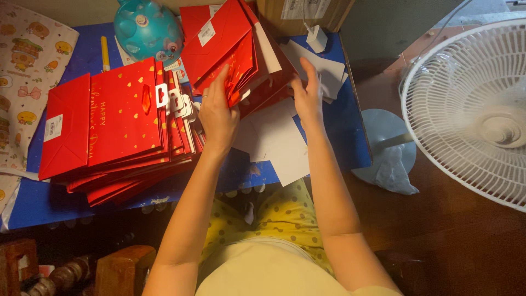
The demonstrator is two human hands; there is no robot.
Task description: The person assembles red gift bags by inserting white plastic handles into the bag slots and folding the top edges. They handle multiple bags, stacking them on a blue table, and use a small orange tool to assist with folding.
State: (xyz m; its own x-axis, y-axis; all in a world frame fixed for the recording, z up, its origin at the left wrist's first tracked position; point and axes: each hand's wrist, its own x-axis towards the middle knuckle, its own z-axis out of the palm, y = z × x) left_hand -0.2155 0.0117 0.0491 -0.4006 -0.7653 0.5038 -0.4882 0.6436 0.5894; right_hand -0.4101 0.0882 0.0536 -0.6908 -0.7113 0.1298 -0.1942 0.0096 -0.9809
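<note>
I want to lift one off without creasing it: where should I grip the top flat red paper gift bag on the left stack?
Grip the flat red paper gift bag at its right edge by the handle cutout, coming from the right; that edge lies exposed.

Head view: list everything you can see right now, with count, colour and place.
flat red paper gift bags: a stack, count unclear, red with gold hearts, left on table
tilted red paper bags: several, red, top centre
white card sheets: several, white, centre
blue table: one, blue
teal round piggy bank: one, teal, top left
yellow pen: one, yellow, beside it
white pedestal fan: one, white, right
patterned cloth: one, cream, far left
left hand: grips tilted bags
right hand: open, fingers at the bags' right side
</note>
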